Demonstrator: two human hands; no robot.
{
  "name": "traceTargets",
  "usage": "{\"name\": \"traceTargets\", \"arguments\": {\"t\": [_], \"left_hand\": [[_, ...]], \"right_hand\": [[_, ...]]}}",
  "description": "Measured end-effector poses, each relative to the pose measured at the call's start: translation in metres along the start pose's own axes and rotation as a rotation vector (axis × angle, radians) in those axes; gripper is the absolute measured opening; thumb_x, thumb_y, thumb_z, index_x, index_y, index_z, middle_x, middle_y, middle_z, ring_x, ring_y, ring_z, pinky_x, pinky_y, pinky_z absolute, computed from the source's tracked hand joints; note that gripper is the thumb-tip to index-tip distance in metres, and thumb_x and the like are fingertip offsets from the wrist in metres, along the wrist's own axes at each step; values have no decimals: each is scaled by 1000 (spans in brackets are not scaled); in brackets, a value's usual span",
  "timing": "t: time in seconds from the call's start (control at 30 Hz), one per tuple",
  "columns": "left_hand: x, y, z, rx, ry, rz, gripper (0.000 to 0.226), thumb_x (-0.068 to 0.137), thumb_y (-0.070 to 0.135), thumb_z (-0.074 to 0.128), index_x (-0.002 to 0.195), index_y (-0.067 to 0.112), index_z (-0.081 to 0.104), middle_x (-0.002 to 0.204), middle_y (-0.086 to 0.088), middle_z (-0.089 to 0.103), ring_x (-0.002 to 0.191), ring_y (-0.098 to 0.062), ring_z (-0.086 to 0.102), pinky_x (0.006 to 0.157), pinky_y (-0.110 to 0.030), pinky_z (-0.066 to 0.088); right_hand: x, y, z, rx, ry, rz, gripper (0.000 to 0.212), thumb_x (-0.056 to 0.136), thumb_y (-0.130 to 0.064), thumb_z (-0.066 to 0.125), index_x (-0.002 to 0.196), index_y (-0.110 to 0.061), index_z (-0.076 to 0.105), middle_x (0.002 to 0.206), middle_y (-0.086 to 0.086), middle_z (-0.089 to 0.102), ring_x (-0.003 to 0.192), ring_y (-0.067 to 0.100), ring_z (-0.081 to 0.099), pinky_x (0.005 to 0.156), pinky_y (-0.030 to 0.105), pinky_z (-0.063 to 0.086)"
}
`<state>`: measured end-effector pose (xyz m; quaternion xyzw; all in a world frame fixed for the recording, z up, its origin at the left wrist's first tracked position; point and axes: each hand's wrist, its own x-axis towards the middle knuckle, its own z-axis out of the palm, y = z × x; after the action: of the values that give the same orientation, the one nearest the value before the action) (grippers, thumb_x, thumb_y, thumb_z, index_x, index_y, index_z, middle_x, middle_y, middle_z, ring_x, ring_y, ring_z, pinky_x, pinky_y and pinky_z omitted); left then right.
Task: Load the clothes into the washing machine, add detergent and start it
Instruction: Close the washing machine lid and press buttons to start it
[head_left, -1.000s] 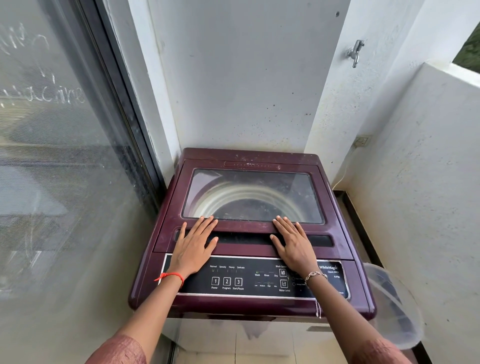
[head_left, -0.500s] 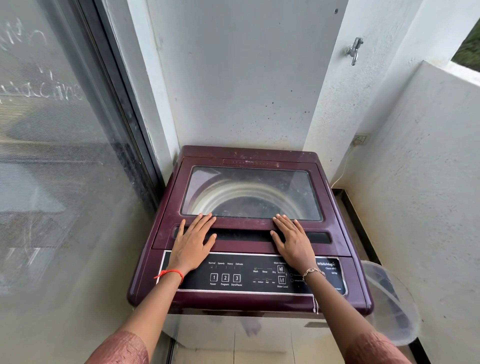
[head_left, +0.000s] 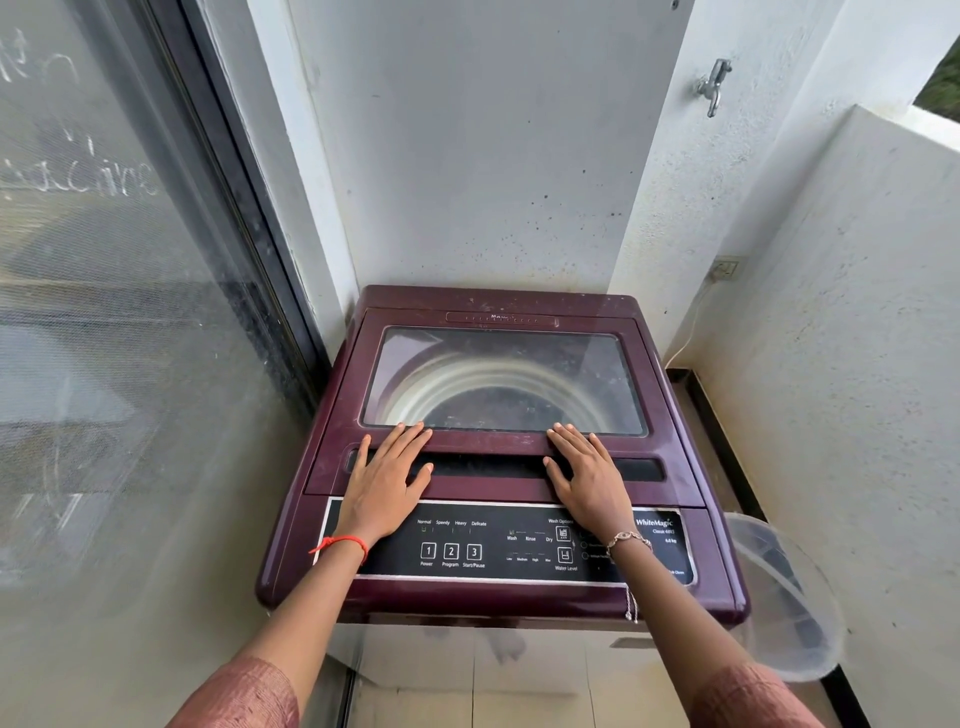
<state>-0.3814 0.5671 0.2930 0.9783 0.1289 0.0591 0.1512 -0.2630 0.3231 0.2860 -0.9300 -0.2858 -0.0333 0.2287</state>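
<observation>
Left hand (head_left: 384, 480) lies flat, palm down, fingers spread, on the front bar of the washing machine's lid (head_left: 498, 444); grasping nothing. Right hand (head_left: 589, 478) the same, flat and released, further right on that bar. Both cover part of the dark handle slot (head_left: 488, 466). Red thread (head_left: 340, 543) on left wrist, thin bracelet (head_left: 628, 539) on right; sleeves cut off by the bottom edge.

Washing machine (head_left: 291, 566), maroon top-loader, sits in the corner, lid down. Through the dusty lid window (head_left: 501, 382) the drum rim shows; whether clothes lie inside cannot be told. Control panel (head_left: 498, 545) partly hidden under both wrists; small labels on the right too blurred to read.

Clear plastic tub (head_left: 789, 608) right of the machine, contents indistinct. Wall tap (head_left: 716, 83) upper right. Glass door (head_left: 104, 312) left, reflections obscuring what lies behind.
</observation>
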Motion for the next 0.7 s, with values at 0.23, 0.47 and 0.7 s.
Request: {"name": "traceTargets", "arguments": {"t": [0.23, 0.47, 0.7], "left_hand": [[1, 3, -1, 0, 2, -6, 50, 98, 38, 37, 146, 29, 25, 154, 14, 21, 144, -4, 10, 118, -40, 2], [1, 5, 0, 5, 4, -6, 50, 98, 39, 37, 146, 28, 27, 154, 14, 22, 144, -3, 9, 118, -40, 1], [4, 5, 1, 10, 2, -6, 50, 98, 39, 36, 146, 29, 26, 154, 14, 21, 144, -4, 9, 118, -40, 1]], "right_hand": [[0, 1, -2, 4, 11, -4, 44, 95, -29, 47, 136, -15, 44, 146, -1, 41, 139, 10, 29, 118, 27, 12], [0, 3, -5, 9, 23, -5, 43, 94, -28, 48, 135, -14, 45, 145, 0, 42, 139, 11, 30, 118, 27, 12], [3, 4, -3, 7, 20, -4, 43, 95, -28, 48, 135, -14, 45, 145, 0, 42, 139, 10, 30, 118, 28, 13]]}}
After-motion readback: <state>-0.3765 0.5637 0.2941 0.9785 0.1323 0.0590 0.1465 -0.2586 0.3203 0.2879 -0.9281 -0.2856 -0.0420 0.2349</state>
